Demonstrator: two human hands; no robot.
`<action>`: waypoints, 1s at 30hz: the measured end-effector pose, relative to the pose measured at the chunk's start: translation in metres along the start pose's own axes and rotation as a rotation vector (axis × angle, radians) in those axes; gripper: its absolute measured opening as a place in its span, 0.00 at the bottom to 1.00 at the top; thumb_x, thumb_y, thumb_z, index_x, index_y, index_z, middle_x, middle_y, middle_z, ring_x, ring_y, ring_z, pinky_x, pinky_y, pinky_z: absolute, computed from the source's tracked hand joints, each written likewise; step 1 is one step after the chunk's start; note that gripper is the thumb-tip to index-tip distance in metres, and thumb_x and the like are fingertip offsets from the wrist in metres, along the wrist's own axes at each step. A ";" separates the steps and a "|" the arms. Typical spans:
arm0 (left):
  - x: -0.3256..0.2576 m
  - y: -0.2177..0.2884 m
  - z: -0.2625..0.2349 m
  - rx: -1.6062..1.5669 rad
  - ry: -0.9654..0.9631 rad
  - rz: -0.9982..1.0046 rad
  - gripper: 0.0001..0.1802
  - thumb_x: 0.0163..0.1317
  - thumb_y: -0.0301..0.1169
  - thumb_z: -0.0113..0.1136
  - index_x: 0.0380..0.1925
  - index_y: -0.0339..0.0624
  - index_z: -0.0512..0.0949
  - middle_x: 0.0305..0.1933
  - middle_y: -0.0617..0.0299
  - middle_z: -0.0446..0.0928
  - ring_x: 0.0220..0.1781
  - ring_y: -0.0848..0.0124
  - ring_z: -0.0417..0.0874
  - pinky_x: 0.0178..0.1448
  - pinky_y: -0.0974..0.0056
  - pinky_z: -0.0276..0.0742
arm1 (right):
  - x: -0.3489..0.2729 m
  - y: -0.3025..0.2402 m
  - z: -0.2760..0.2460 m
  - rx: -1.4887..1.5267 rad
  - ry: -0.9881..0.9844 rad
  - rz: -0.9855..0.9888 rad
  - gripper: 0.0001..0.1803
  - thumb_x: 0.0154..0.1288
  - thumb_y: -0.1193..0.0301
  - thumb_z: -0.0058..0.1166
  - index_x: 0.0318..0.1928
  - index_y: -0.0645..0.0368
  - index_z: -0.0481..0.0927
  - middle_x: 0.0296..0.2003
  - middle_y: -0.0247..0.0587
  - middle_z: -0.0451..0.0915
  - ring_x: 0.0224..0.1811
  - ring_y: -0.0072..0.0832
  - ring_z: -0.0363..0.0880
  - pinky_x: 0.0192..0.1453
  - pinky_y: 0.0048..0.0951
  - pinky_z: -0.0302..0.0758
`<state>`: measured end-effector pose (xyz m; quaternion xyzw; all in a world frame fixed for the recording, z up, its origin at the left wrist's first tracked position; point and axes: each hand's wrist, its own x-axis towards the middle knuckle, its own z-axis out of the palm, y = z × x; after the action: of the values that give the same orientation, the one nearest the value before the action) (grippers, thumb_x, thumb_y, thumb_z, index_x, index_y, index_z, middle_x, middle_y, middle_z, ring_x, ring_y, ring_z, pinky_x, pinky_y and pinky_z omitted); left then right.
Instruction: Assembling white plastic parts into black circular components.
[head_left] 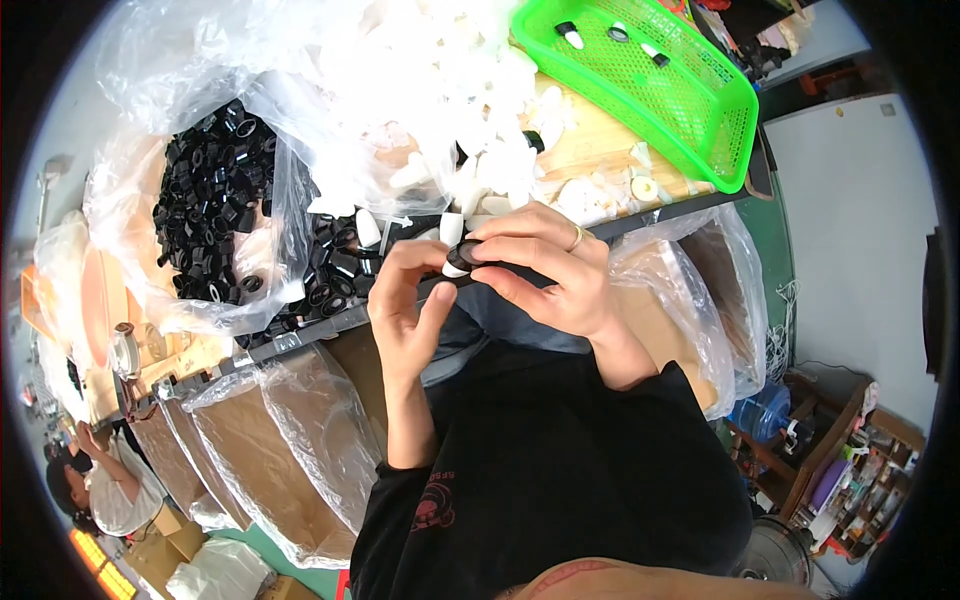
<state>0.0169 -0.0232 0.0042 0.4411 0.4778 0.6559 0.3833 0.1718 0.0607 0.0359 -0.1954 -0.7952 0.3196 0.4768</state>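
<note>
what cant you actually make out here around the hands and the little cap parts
- Head view: how the black ring and white tip join is hidden by the fingertips of the left hand and right hand.
- The small parts in the green basket are too small to identify.
- The white pieces blur together under glare and clear plastic.
- The brown bags below the table edge hide their contents.

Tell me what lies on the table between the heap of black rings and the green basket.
In the head view, a spill of white plastic tips, partly under clear plastic bag, fills the stretch between the black rings and the green basket.
</note>
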 end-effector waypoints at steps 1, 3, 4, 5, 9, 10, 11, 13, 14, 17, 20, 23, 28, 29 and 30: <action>0.003 0.001 0.004 -0.127 0.014 0.064 0.10 0.59 0.20 0.61 0.40 0.29 0.76 0.44 0.54 0.76 0.44 0.69 0.77 0.52 0.68 0.71 | 0.000 0.000 0.000 -0.007 0.002 -0.018 0.14 0.48 0.81 0.70 0.38 0.63 0.83 0.38 0.42 0.84 0.35 0.33 0.81 0.37 0.28 0.78; 0.004 -0.004 0.001 -0.151 -0.060 0.101 0.15 0.59 0.22 0.61 0.46 0.29 0.74 0.49 0.52 0.74 0.49 0.67 0.76 0.56 0.66 0.71 | -0.001 0.001 0.001 -0.015 0.003 -0.035 0.14 0.48 0.81 0.70 0.38 0.63 0.84 0.38 0.42 0.84 0.34 0.33 0.81 0.37 0.28 0.78; 0.006 -0.002 0.003 -0.083 -0.066 0.120 0.16 0.59 0.23 0.62 0.47 0.28 0.75 0.48 0.52 0.75 0.48 0.67 0.77 0.55 0.66 0.72 | -0.001 0.000 0.001 -0.024 -0.019 -0.042 0.14 0.48 0.80 0.70 0.38 0.63 0.84 0.38 0.41 0.83 0.34 0.33 0.81 0.37 0.28 0.78; 0.007 0.001 0.004 -0.014 -0.072 0.138 0.17 0.59 0.23 0.63 0.47 0.28 0.75 0.47 0.52 0.76 0.47 0.67 0.77 0.54 0.66 0.72 | 0.000 0.000 0.001 -0.033 -0.040 -0.049 0.14 0.48 0.80 0.70 0.38 0.63 0.84 0.38 0.41 0.83 0.34 0.33 0.81 0.37 0.29 0.78; 0.008 0.002 0.000 0.051 -0.088 0.134 0.17 0.59 0.23 0.65 0.47 0.27 0.77 0.44 0.52 0.78 0.45 0.66 0.78 0.52 0.66 0.73 | -0.003 0.003 0.001 -0.032 -0.054 -0.050 0.15 0.47 0.79 0.70 0.39 0.62 0.84 0.39 0.40 0.83 0.35 0.33 0.81 0.38 0.29 0.78; 0.008 0.000 -0.002 0.082 -0.083 0.139 0.16 0.58 0.23 0.65 0.46 0.27 0.78 0.42 0.52 0.79 0.43 0.66 0.79 0.51 0.67 0.74 | -0.005 0.004 0.001 -0.014 -0.079 -0.019 0.16 0.47 0.79 0.70 0.40 0.61 0.84 0.40 0.40 0.83 0.36 0.34 0.81 0.40 0.29 0.78; 0.007 -0.001 -0.004 0.112 -0.078 0.143 0.15 0.58 0.22 0.65 0.45 0.27 0.78 0.40 0.52 0.80 0.42 0.66 0.79 0.50 0.67 0.74 | -0.006 0.005 0.001 0.004 -0.103 0.013 0.16 0.47 0.78 0.70 0.40 0.60 0.84 0.41 0.39 0.83 0.38 0.34 0.81 0.43 0.30 0.78; 0.003 -0.001 -0.009 0.121 -0.017 0.124 0.14 0.57 0.21 0.65 0.43 0.27 0.78 0.42 0.50 0.81 0.44 0.64 0.80 0.52 0.66 0.74 | 0.000 0.008 -0.003 0.106 -0.159 0.087 0.16 0.48 0.79 0.69 0.41 0.59 0.84 0.41 0.38 0.83 0.40 0.34 0.81 0.45 0.30 0.78; 0.002 -0.004 -0.011 0.105 0.004 0.138 0.14 0.57 0.20 0.65 0.43 0.27 0.78 0.42 0.49 0.81 0.45 0.63 0.80 0.53 0.65 0.74 | 0.004 0.013 -0.008 0.206 -0.212 0.161 0.16 0.49 0.80 0.69 0.41 0.59 0.84 0.42 0.38 0.83 0.43 0.34 0.81 0.47 0.31 0.77; 0.002 -0.001 -0.019 0.109 0.046 0.142 0.14 0.56 0.19 0.64 0.44 0.28 0.77 0.44 0.47 0.81 0.48 0.61 0.80 0.58 0.62 0.72 | 0.001 0.066 -0.028 0.003 -0.068 0.488 0.10 0.59 0.81 0.58 0.42 0.61 0.83 0.43 0.40 0.83 0.43 0.34 0.81 0.49 0.31 0.76; 0.006 0.001 -0.017 0.141 0.079 0.181 0.14 0.55 0.18 0.63 0.43 0.28 0.77 0.44 0.48 0.81 0.49 0.62 0.80 0.60 0.62 0.70 | 0.005 0.109 -0.048 -0.288 -0.005 0.594 0.09 0.61 0.79 0.54 0.42 0.62 0.82 0.42 0.42 0.81 0.41 0.35 0.81 0.48 0.32 0.76; 0.008 -0.002 -0.014 0.238 0.111 0.191 0.14 0.55 0.18 0.64 0.42 0.29 0.78 0.44 0.51 0.82 0.49 0.64 0.79 0.60 0.63 0.70 | -0.006 0.136 -0.047 -0.509 -0.091 0.377 0.08 0.59 0.79 0.54 0.40 0.61 0.82 0.42 0.42 0.80 0.43 0.42 0.79 0.48 0.37 0.76; 0.011 -0.001 -0.013 0.360 0.141 0.225 0.13 0.55 0.20 0.65 0.42 0.31 0.79 0.42 0.55 0.82 0.44 0.68 0.77 0.54 0.66 0.70 | -0.008 0.134 -0.046 -0.551 -0.142 0.357 0.07 0.60 0.78 0.54 0.39 0.62 0.81 0.44 0.44 0.79 0.45 0.43 0.79 0.51 0.38 0.75; 0.012 0.000 -0.013 0.382 0.148 0.220 0.14 0.55 0.20 0.65 0.42 0.31 0.80 0.40 0.57 0.81 0.41 0.69 0.75 0.51 0.67 0.70 | -0.006 0.127 -0.048 -0.550 -0.143 0.353 0.07 0.60 0.78 0.54 0.39 0.62 0.81 0.44 0.44 0.79 0.45 0.43 0.79 0.51 0.38 0.75; 0.011 -0.001 -0.014 0.382 0.151 0.222 0.14 0.55 0.20 0.65 0.42 0.31 0.80 0.40 0.57 0.81 0.41 0.69 0.75 0.51 0.67 0.70 | -0.004 0.120 -0.052 -0.610 -0.194 0.330 0.07 0.61 0.78 0.53 0.39 0.62 0.81 0.43 0.44 0.79 0.45 0.43 0.79 0.51 0.37 0.75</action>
<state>0.0006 -0.0164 0.0037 0.5053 0.5692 0.6227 0.1815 0.2201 0.1617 -0.0322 -0.4230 -0.8535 0.1573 0.2607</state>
